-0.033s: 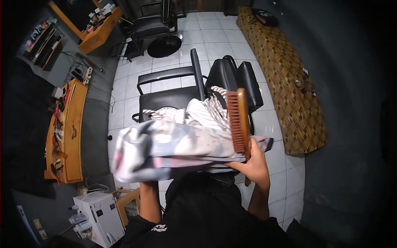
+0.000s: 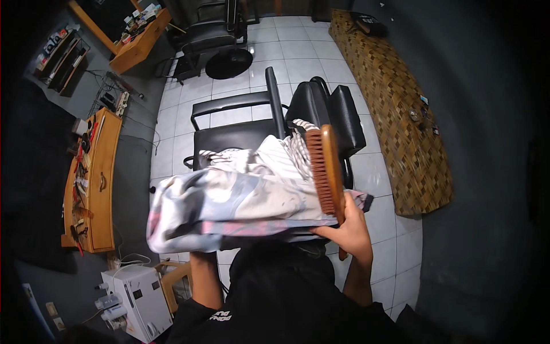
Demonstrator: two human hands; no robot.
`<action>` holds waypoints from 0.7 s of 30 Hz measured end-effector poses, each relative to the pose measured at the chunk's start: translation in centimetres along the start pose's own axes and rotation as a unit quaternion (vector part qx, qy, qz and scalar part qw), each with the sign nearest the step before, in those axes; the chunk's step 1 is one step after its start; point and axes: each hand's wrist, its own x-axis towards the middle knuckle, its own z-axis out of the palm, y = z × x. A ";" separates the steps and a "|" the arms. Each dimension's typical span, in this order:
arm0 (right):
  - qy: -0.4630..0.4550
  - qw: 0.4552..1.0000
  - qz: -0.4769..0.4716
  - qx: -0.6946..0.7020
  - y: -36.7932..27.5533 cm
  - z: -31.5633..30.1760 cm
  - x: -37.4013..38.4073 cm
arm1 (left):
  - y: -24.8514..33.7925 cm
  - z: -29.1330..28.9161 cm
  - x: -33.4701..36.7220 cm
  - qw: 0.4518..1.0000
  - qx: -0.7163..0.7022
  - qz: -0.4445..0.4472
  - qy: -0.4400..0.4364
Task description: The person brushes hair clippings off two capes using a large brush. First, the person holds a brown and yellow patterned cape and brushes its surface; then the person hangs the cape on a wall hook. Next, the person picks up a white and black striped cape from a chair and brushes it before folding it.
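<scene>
My right hand (image 2: pixel 350 229) is wrapped round the handle of a wooden brush (image 2: pixel 330 166) with reddish-brown bristles. The brush stands nearly upright, bristles facing left, against the right part of a pale cloth (image 2: pixel 252 198) patterned in grey, blue and pink. That cloth spreads in front of my body, slightly blurred at its left end. My left forearm (image 2: pixel 204 275) goes up beneath it, so the left hand and its fingers are hidden. Just beyond lies a white striped cloth (image 2: pixel 281 155) on a black barber chair (image 2: pixel 235 135).
A second black chair (image 2: pixel 215 37) is at the back. Along the right wall runs a long woven-pattern bench (image 2: pixel 395 97) with a dark bag (image 2: pixel 366 24) on it. To the left are a wooden counter (image 2: pixel 106 183) with tools and a white cabinet (image 2: pixel 137 298).
The patterned cloth's left end has swung a little farther left. The brush and my right hand have shifted slightly left.
</scene>
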 end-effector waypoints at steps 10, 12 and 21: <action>-0.028 0.984 -0.172 -0.034 -0.4 4.9 1.5 | 2.4 -7.0 -3.3 0.978 0.081 0.072 0.176; -0.130 0.990 -0.040 0.043 -0.2 5.7 1.4 | 1.7 -7.1 -4.6 0.972 0.124 0.053 0.190; -0.239 0.967 -0.046 0.072 4.2 10.9 0.5 | -3.7 -5.0 -12.2 0.896 0.409 -0.085 0.151</action>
